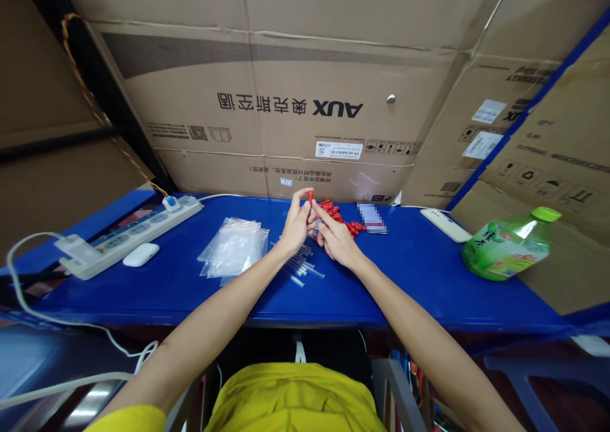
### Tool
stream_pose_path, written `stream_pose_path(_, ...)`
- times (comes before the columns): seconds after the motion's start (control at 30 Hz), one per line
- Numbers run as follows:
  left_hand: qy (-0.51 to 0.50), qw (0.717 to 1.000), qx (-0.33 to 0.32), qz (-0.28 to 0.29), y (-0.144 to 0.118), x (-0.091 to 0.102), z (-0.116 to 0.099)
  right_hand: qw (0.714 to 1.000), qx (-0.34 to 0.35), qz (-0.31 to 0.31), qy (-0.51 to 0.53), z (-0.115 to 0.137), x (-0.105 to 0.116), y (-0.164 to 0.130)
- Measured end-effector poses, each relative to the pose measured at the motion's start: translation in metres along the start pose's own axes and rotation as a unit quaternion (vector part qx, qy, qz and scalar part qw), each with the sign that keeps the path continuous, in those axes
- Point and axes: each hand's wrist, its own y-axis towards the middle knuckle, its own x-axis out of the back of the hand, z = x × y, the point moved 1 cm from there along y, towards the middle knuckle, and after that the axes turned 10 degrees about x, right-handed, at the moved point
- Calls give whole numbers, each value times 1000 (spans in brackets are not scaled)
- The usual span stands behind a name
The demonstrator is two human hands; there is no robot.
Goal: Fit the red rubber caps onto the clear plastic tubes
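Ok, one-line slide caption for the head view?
Both hands hold a small red cap over clear plastic tubes on blue table.

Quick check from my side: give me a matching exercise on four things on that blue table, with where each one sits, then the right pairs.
Things:
1. power strip
2. green bottle
3. plastic bags
4. red caps

Places:
A. far right, lying on its side
B. just beyond the hands, in a heap
C. far left, with a white plug in it
D. left of the left hand, stacked flat

Pairs: 1-C, 2-A, 3-D, 4-B
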Motion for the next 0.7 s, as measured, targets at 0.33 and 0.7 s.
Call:
stream_pose_path(0.33,8,1000,12,-8,1,4,1,998,-37,35,44,4,2,-1)
stream_pose_path(0.7,47,999,-4,-24,0,4,0,999,-29,37,26,9,4,-1)
